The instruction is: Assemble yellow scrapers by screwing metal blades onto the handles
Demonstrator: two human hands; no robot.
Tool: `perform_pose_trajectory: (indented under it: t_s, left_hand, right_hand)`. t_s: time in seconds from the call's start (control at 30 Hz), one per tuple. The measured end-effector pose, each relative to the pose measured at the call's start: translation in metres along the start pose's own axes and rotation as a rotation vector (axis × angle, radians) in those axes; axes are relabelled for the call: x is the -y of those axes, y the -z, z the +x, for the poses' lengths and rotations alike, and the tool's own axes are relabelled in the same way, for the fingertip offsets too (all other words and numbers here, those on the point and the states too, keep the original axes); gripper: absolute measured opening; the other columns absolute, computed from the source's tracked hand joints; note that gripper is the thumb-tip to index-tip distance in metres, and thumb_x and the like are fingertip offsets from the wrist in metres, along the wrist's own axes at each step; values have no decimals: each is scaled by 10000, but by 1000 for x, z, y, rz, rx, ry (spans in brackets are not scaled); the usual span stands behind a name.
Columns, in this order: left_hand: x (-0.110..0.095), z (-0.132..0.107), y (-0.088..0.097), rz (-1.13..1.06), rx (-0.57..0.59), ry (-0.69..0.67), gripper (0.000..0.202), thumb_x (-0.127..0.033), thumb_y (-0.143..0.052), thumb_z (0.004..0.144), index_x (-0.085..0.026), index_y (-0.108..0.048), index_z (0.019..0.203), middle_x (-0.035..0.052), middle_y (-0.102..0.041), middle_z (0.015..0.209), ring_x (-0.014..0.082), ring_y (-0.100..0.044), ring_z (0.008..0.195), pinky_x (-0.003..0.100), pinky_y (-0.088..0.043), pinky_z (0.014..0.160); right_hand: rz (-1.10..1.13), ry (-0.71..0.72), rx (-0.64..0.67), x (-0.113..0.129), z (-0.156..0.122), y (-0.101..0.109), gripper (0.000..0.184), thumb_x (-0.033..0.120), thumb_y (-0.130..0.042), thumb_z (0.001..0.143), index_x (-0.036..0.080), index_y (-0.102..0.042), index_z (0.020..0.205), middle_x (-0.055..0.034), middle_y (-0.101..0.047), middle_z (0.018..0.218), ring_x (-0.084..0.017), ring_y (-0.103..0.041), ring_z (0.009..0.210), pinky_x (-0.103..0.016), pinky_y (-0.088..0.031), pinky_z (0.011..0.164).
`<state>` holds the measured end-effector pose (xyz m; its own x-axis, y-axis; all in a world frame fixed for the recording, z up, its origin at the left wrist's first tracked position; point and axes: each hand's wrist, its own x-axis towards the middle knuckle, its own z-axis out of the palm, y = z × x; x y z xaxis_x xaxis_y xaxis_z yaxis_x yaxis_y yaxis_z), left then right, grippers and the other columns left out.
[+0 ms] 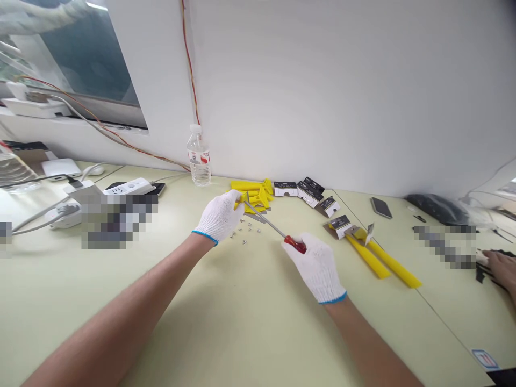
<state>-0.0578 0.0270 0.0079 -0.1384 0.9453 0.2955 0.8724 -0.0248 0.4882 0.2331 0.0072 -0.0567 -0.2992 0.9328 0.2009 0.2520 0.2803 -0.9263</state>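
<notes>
Red-handled screwdriver (293,243) is in the R hand (315,266), over the mid counter (226,328); shaft runs up-left, tip at/nr the yellow pc (242,198) in the L hand (221,216); can't tell if tip touches. R fingers closed round the red handle. L fingers pinched on the yellow pc, mostly hidden by the glove. Both hands in white knit gloves w/ blue cuffs.

Small metal bits (244,242), prob. screws, lie loose on the counter btwn & below the hands. Just behind L hand: pile of yellow handles (250,185), flat grey blades (258,215) partly under. Black/white cards (309,193) lie to the right of the pile, nr the wall. Further R, two long yellow-handled tools (377,259) lie side by side w/ cards on their heads.

Clear bottle (199,164) stands upright by the wall; white power strip (129,187) L of it. Phone (381,207) flat, back R; black bag (439,209) beyond. Another person's hand (502,269) at far R edge.
</notes>
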Motion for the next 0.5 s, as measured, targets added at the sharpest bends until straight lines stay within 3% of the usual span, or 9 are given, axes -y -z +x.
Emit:
perform_pose_trajectory:
  t_s: [0.1,0.17,0.27,0.37,0.43,0.5]
  left_hand:
    - [-2,-1,2,-30,9,8,262,-269,-538,940,-209,-689,1145,86,-780,991,223,-677,747,316,-443,681]
    - [-3,-1,5,-55,12,11,264,-272,-548,935,-212,-683,1154,77,-785,995,223,-681,746,319,-456,693]
    - [-3,-1,9,-80,15,0,263,-269,-556,928,-215,-681,1154,66,-787,980,224,-692,771,318,-470,713]
    - [-3,0,10,-83,1,-10,266,-278,-551,929,-215,-685,1149,68,-782,973,225,-699,788,314,-468,711]
    - [-2,0,8,-62,-17,-4,273,-275,-546,927,-211,-688,1151,78,-777,984,234,-702,813,317,-465,712]
    - [-1,1,6,-32,-22,2,276,-273,-542,929,-209,-691,1152,89,-772,992,242,-699,819,321,-459,709]
  right_hand:
    - [-30,-30,30,7,4,-2,496,652,-390,1073,321,-758,1099,-115,-685,983,-151,-705,932,-128,-489,519]
    - [-43,-59,73,17,-1,0,494,651,-411,1064,301,-759,1036,-121,-676,893,-132,-689,784,-131,-431,468]
    - [-47,-246,243,34,-13,-4,572,713,-386,1043,262,-738,1034,-110,-652,789,-67,-573,553,-118,-326,417]
    - [-80,-379,329,45,-15,-18,578,743,-399,1020,258,-700,1107,-100,-665,836,-41,-526,511,-112,-312,417]
    - [-191,-198,234,48,-13,-13,496,714,-483,1006,271,-696,1069,-98,-671,858,-54,-568,557,-114,-344,425]
    - [-308,64,125,47,-14,31,476,689,-501,1013,265,-702,934,-100,-653,795,-65,-601,602,-105,-348,424]
